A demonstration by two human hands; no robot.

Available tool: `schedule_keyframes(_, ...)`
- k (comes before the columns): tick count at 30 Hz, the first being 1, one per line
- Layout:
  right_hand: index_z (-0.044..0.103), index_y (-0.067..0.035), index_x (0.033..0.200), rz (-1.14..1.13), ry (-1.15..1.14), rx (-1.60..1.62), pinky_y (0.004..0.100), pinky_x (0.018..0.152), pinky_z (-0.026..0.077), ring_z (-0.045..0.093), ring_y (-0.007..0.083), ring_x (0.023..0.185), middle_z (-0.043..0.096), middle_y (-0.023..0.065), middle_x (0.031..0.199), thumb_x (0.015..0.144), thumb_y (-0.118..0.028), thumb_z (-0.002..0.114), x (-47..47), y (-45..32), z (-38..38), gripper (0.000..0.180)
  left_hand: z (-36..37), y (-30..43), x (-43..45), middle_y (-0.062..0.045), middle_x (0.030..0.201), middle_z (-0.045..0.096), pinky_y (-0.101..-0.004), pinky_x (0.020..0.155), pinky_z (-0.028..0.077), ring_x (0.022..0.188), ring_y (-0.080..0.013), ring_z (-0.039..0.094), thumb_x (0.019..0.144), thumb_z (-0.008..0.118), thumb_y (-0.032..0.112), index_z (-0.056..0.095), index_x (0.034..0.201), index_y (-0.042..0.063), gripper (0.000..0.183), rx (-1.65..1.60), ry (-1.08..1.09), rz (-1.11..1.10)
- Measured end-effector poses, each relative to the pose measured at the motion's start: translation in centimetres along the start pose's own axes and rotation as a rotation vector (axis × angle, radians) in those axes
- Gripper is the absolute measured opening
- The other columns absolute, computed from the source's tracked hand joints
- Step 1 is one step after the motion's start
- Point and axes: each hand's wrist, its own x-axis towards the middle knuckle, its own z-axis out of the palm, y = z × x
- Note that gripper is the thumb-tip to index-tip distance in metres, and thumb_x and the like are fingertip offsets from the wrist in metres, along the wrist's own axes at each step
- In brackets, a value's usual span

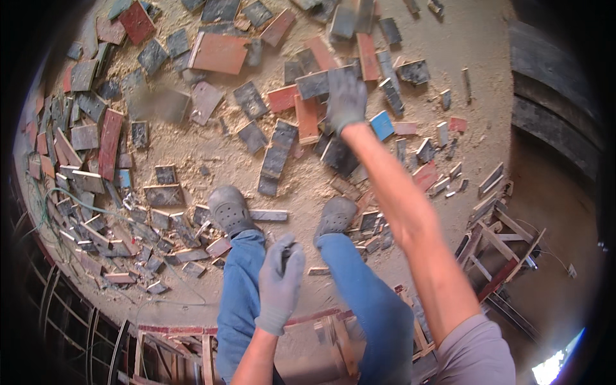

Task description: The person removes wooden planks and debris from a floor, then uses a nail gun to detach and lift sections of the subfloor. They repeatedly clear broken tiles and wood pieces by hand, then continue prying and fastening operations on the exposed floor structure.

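My right hand [345, 96], in a grey work glove, reaches forward over the scattered offcuts and lies against the end of a dark wood offcut [312, 85]. Its fingertips are blurred, so a grip on the piece cannot be made out. Beside it lie a red offcut [307, 118] and a blue offcut [382, 125]. My left hand [283, 279], also gloved, is near my left knee with its fingers curled; something small and dark shows between thumb and fingers, but I cannot tell what it is. Ahead of my feet lies a long dark offcut [278, 151].
Sawdust and many dark and red offcuts cover the floor around my grey clogs [228, 211]. A thin green hose or cord [96, 208] crosses the pile at left. Wooden frames [500, 240] stand at right, and a red-edged board [178, 330] runs behind my feet.
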Motion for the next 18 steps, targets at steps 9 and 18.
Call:
schedule_keyframes(9,0.063,-0.008,0.089,0.146,-0.27,0.174,0.0486,0.077,0.046,0.06,0.0345,0.088,0.064,0.0132,0.089,0.076,-0.03,0.075,-3.7,-1.1,-2.5,0.027,0.9,0.2,0.5,-0.011,0.118,0.061,-0.0275,0.091,0.053,0.106,-0.0133,0.06,0.101,0.057,0.011,0.047,0.136,-0.008,0.041,0.009,-0.024,-0.046)
schedule_keyframes(18,0.058,0.0,0.101,1.06,-0.417,0.858,0.047,0.082,0.05,0.065,0.0433,0.093,0.066,0.0261,0.098,0.077,-0.031,0.079,-12.1,-17.7,4.0,0.044,1.2,0.8,1.5,-0.005,0.108,0.061,-0.0216,0.084,0.047,0.095,-0.0073,0.056,0.099,0.062,0.015,0.05,0.134,-0.007,0.043,0.011,0.007,-0.048)
